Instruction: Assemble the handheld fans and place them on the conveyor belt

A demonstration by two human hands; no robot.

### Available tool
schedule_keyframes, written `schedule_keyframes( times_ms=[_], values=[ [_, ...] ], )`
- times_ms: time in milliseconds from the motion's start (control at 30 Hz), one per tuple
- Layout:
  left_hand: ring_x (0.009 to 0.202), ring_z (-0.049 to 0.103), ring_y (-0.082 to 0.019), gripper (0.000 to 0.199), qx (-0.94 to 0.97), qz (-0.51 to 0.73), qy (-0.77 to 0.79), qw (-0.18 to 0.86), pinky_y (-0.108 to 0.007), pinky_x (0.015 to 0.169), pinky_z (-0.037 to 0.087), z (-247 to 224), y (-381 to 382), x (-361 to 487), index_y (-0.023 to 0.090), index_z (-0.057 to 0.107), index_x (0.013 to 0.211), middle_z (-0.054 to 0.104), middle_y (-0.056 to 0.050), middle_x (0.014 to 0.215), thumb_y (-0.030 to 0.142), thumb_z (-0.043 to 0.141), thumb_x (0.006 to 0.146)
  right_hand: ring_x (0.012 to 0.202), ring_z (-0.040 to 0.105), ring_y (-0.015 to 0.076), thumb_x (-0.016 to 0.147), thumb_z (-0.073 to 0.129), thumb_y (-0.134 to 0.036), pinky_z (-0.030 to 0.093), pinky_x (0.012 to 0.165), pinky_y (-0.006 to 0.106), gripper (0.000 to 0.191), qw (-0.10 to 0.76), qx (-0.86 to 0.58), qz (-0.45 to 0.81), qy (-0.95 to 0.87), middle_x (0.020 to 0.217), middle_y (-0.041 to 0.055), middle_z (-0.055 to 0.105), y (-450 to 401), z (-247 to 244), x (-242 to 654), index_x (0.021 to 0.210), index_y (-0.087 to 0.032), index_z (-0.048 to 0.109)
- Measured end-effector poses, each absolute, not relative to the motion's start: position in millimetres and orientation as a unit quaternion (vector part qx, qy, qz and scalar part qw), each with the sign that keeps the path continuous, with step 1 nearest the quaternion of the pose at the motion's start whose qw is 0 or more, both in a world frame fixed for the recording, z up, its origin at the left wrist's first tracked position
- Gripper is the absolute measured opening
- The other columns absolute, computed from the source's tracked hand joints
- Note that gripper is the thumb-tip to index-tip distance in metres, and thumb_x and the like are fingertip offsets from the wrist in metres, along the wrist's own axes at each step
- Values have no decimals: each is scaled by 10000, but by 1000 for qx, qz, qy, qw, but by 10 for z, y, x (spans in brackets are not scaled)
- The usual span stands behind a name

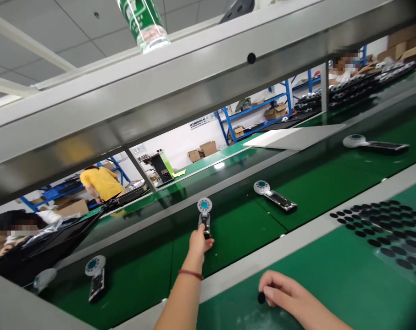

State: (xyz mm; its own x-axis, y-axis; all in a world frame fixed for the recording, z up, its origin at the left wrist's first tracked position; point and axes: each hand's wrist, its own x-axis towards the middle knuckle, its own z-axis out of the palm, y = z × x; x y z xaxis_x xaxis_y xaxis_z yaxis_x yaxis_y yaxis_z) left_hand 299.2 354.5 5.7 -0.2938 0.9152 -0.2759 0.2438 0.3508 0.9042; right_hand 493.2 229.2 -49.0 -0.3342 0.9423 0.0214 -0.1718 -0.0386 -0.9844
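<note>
My left hand (199, 242) reaches out over the green conveyor belt (235, 229) and grips the black handle end of a device with a round white and blue head (204, 211). A red band circles that wrist. My right hand (283, 291) rests on the near green mat (348, 275) and pinches a small black round pad (261, 298) between its fingertips. Similar devices lie on the belt at the left (96, 275), just right of centre (274, 195) and far right (374, 144).
A clear sheet with several black round pads (383, 233) lies on the mat at right. A grey metal shelf beam (194, 82) spans overhead with a green bottle (144, 23) on it. A white board (293, 137) lies beyond the belt. Other people work at the far side.
</note>
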Motion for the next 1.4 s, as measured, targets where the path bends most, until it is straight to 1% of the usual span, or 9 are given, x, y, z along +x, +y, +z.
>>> schedule_keyframes(
  times_ms=[100, 267, 367, 500, 733, 967, 1100, 1267, 1400],
  values=[
    [764, 628, -124, 319, 373, 456, 596, 546, -299, 768, 499, -71, 2914, 3264, 128, 454, 1059, 624, -90, 1003, 372, 353, 879, 642, 455, 146, 758, 497, -465, 362, 647, 253, 290, 458, -366, 610, -534, 626, -19, 473, 2216, -394, 4956, 741, -185, 572],
    [789, 642, -183, 356, 263, 518, 469, 665, -305, 745, 505, -343, 2067, 3558, 153, 471, 942, 645, -78, 868, 328, 655, 693, 757, 524, 183, 807, 446, -376, 429, 727, 291, 206, 500, -381, 554, -546, 750, 10, 536, 2016, -96, 4972, 771, -215, 569],
    [737, 629, -187, 522, 273, 530, 444, 669, -332, 716, 507, -452, 1927, 3623, 167, 478, 930, 631, -62, 833, 407, 752, 557, 922, 534, 204, 839, 419, -309, 440, 815, 310, 193, 526, -357, 491, -596, 976, 43, 551, 1891, 113, 4971, 940, -257, 576],
    [767, 612, -206, 546, 369, 505, 451, 637, -339, 702, 501, -539, 1918, 3646, 163, 453, 992, 617, -94, 863, 445, 709, 601, 1082, 463, 217, 846, 435, -241, 399, 920, 348, 300, 534, -297, 396, -685, 1132, 47, 508, 1923, 290, 4962, 1124, -312, 521],
    [630, 619, -192, 542, 382, 475, 457, 647, -312, 622, 495, -560, 1911, 3664, 153, 445, 963, 630, -83, 728, 489, 681, 611, 1069, 487, 196, 849, 448, -331, 385, 952, 355, 229, 611, -295, 456, -576, 1105, 53, 490, 2535, 187, 4919, 1038, -234, 535],
    [634, 597, -131, 574, 220, 557, 459, 657, -205, 501, 433, -439, 1983, 3660, 195, 482, 925, 592, -61, 883, 460, 764, 501, 675, 578, 130, 742, 523, -198, 494, 595, 232, 34, 474, -387, 522, -595, 717, -24, 566, 2516, 217, 4884, 770, -198, 543],
    [657, 602, -143, 607, 212, 547, 454, 671, -193, 508, 414, -441, 1988, 3650, 210, 477, 958, 607, -37, 767, 428, 785, 482, 453, 507, 92, 781, 438, -199, 391, 322, 178, 145, 384, -427, 518, -634, 741, -12, 560, 2391, 298, 4834, 747, -206, 579],
    [609, 576, -134, 611, 220, 543, 448, 676, -189, 490, 379, -475, 1977, 3653, 202, 475, 967, 637, -47, 680, 422, 785, 489, 725, 552, 149, 797, 409, -143, 462, 535, 218, 199, 369, -485, 424, -670, 848, 6, 538, 2414, 308, 4804, 748, -222, 585],
    [578, 564, -125, 612, 226, 535, 436, 688, -170, 477, 349, -506, 1990, 3647, 188, 458, 955, 652, -68, 608, 446, 775, 498, 776, 543, 148, 811, 395, -111, 440, 684, 263, 232, 351, -492, 375, -703, 865, 2, 549, 2444, 289, 4827, 769, -226, 593]
  ],
)
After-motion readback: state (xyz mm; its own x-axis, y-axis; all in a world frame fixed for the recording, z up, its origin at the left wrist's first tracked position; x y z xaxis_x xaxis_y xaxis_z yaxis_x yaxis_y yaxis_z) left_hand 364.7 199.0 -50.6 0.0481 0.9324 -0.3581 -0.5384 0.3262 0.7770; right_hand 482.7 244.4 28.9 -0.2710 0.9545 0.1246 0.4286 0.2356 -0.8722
